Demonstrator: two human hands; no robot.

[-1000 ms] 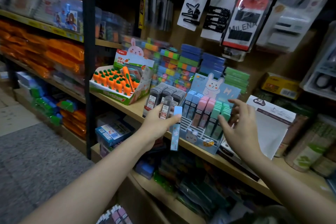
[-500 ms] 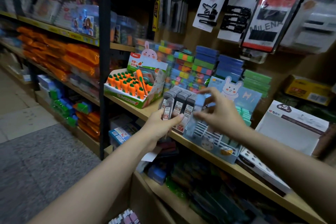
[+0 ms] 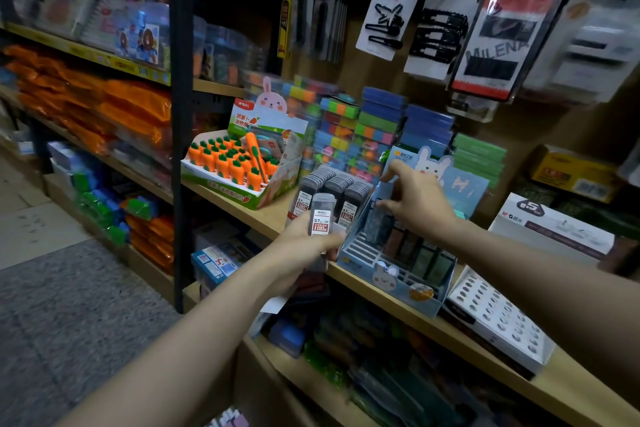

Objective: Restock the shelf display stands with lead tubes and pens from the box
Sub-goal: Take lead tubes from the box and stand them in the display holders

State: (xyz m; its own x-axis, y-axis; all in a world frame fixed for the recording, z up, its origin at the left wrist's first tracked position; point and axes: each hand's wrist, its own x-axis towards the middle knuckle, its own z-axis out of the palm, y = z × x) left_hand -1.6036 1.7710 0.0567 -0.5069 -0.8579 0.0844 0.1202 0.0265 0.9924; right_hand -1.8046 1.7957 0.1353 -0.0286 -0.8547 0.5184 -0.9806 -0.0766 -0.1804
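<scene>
Lead tubes are standing in two places on the wooden shelf (image 3: 263, 215): dark grey ones (image 3: 334, 191) are packed in upright rows just behind the left hand, and pastel ones (image 3: 412, 246) are sitting in the slots of the blue rabbit display stand (image 3: 391, 274) at the shelf's front edge. The left hand (image 3: 304, 246) is gripping a grey lead tube (image 3: 322, 215) with a red-and-white label, its fingers curled round the lower half and the tube pointing upward, just left of the stand. The right hand (image 3: 415, 201) is reaching over the stand's back left corner; its thumb and forefinger are pinching a pale blue lead tube (image 3: 382, 192) at the back of the stand, with the other fingers loosely bent. Whether that tube is already seated in a slot is not clear. A carrot-topped pen display box (image 3: 239, 166) is sitting further left on the same shelf, and stacks of coloured erasers (image 3: 367, 135) are rising behind it. A white box (image 3: 550, 229) is lying to the right of the stand, and a white perforated tray (image 3: 495, 319) is resting just beside the stand's right corner. Hair clip cards (image 3: 388, 17) are hanging on hooks above.
</scene>
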